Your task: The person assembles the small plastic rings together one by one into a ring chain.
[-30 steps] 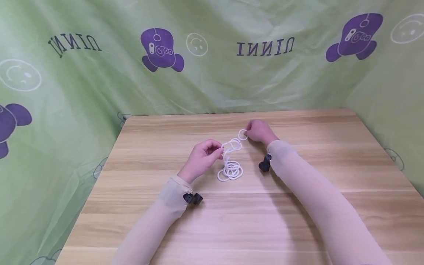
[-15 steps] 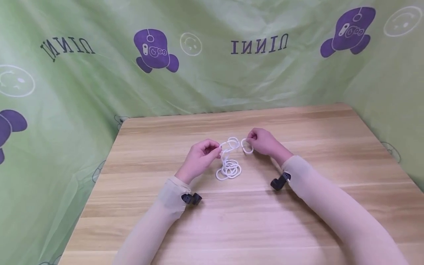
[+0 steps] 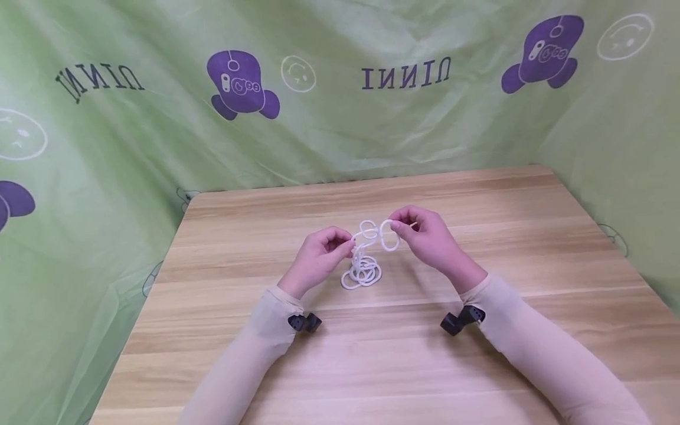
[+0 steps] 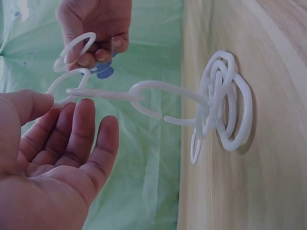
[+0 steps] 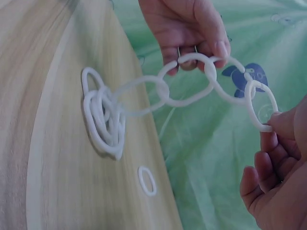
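A white plastic chain of oval C-links rises from a coiled heap (image 3: 363,271) on the wooden table. My left hand (image 3: 316,260) pinches the chain's top link (image 5: 228,88) between thumb and fingertips. My right hand (image 3: 432,242) pinches a single white link (image 3: 390,235) between thumb and forefinger. In the right wrist view this link overlaps the top link near its gap; whether they are hooked together I cannot tell. One loose link (image 5: 147,181) lies on the table apart from the heap.
The wooden table (image 3: 372,366) reaches back to a green printed curtain (image 3: 329,136), which also hangs at both sides. A small black camera sits on each wrist, the left camera (image 3: 304,322) and the right camera (image 3: 462,319).
My right hand has come nearer and turned over, carrying its link against the chain's top link. My left hand keeps its pinch almost in place. The head view has shifted slightly.
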A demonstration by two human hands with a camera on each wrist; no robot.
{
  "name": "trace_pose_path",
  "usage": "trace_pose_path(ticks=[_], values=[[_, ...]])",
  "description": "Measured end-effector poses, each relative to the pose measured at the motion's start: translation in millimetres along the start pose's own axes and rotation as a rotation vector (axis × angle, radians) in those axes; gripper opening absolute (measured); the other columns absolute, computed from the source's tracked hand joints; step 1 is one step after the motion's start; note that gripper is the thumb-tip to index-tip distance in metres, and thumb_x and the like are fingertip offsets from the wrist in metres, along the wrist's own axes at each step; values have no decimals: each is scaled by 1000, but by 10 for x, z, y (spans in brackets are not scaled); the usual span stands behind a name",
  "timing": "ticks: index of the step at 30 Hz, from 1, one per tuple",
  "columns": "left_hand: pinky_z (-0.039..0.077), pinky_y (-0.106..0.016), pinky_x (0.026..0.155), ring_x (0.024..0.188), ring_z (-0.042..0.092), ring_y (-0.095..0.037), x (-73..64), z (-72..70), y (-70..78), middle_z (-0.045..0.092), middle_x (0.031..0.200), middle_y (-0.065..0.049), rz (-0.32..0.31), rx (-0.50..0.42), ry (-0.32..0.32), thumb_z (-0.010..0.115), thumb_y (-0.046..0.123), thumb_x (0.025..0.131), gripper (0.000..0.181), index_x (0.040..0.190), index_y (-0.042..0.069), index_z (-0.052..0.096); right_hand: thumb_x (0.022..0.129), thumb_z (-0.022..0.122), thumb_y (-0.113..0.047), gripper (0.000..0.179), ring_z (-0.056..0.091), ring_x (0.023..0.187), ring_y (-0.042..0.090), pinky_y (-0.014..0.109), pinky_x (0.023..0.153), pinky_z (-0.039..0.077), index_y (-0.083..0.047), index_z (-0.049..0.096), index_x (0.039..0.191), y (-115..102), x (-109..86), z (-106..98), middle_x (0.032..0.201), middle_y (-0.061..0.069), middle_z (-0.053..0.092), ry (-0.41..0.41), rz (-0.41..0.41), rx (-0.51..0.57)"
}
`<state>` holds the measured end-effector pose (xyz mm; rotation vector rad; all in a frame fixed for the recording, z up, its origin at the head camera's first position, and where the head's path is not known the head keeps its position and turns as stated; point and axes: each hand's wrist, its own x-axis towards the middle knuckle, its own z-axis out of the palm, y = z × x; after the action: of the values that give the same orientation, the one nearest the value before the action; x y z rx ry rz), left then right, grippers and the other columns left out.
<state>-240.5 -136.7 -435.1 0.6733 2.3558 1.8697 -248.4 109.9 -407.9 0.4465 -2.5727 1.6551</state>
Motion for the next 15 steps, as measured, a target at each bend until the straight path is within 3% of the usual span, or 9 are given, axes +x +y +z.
trace_pose_path(ticks=[8, 15], values=[[55, -29, 71, 78, 65, -25, -26, 62, 0, 66, 88, -12, 18, 25, -32, 65, 7, 95, 11, 100, -3, 66, 97, 64, -16, 16, 51, 72, 21, 27, 59, 43, 0, 66, 102, -56, -52, 81, 87, 9, 63, 3, -26, 45], [54, -28, 70, 77, 64, -22, -29, 118, -8, 67, 87, -15, 37, 31, -53, 65, 9, 95, 12, 100, -2, 67, 97, 64, -18, 15, 52, 71, 20, 28, 58, 43, -4, 67, 101, -47, -63, 103, 85, 6, 63, 13, -30, 22]])
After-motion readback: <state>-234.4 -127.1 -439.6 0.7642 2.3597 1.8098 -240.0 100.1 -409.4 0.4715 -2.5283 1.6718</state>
